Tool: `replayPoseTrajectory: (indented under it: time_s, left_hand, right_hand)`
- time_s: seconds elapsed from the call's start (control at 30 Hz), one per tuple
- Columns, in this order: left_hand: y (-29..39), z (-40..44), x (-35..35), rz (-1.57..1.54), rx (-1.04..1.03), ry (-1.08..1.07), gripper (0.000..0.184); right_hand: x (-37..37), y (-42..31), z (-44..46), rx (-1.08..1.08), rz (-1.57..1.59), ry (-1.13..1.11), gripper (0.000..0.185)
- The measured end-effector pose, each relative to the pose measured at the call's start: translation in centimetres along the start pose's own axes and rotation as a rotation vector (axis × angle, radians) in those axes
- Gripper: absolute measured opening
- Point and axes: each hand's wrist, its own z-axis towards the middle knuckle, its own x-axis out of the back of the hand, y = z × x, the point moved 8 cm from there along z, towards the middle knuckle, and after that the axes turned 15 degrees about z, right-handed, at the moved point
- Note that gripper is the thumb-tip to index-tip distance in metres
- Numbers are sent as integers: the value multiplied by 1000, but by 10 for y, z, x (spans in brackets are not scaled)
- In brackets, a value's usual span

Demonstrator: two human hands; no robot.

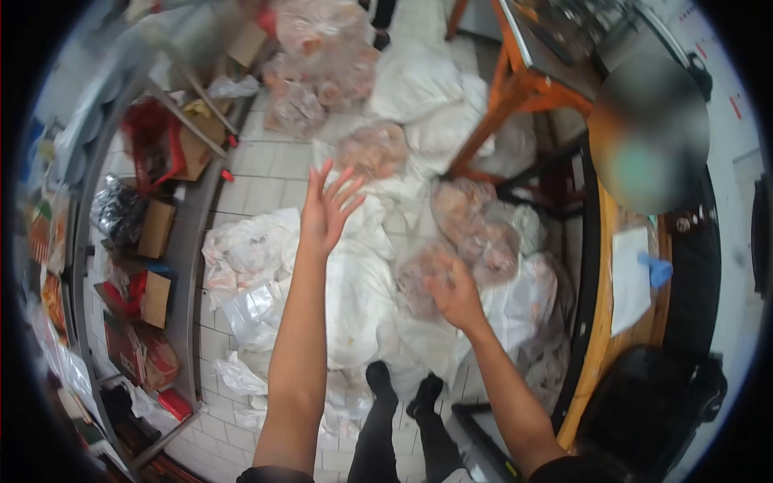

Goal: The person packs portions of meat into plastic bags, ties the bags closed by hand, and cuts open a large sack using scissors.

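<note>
My left hand (328,208) is raised over the white sacks, palm up with its fingers spread and nothing in it. My right hand (455,296), slightly blurred, has its fingers curled at a clear plastic bag (415,283) with pinkish-brown contents I cannot make out. Beside it lie more such bags (487,241). Ahead of my left hand sits another filled clear bag (372,150). White sacks (354,298) cover the floor between my hands and my feet.
Metal shelving (181,249) with boxes and a red basket (153,141) lines the left. Several filled clear bags (322,68) are piled at the back. An orange-legged table (507,88) stands at the right, near a wooden bench (594,354) and black chair (652,406).
</note>
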Motion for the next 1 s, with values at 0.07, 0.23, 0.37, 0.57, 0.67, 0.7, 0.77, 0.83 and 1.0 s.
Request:
replayPoseTrajectory:
  time_s: [0.07, 0.23, 0.37, 0.57, 0.67, 0.7, 0.77, 0.83, 1.0]
  left_hand:
    - [-119, -43, 52, 199, 276, 57, 65]
    - [-392, -337, 196, 533, 960, 282, 37]
    - [-420, -538, 225, 1170, 1384, 3, 41]
    - [-378, -472, 215, 693, 1258, 517, 43]
    - [-357, -354, 192, 826, 1018, 488, 45]
    - [-356, -325, 186, 831, 977, 502, 43]
    - [-381, -303, 187, 731, 797, 447, 39]
    - [-391, -287, 147, 871, 775, 353, 34]
    - [-451, -312, 40, 670, 1058, -85, 41]
  right_hand:
    - [36, 120, -68, -192, -136, 103, 41]
    - [90, 308, -244, -815, -175, 233, 42]
    - [82, 378, -231, -712, -322, 174, 47]
    - [55, 392, -19, -62, -691, 276, 45]
    - [-36, 410, 36, 102, -577, -286, 30]
    - [-64, 425, 38, -191, -349, -357, 20]
    - [-127, 485, 4, 19, -514, -681, 20]
    - [-130, 586, 1, -288, -748, -351, 17]
    - [-160, 644, -46, 369, -1752, -818, 30]
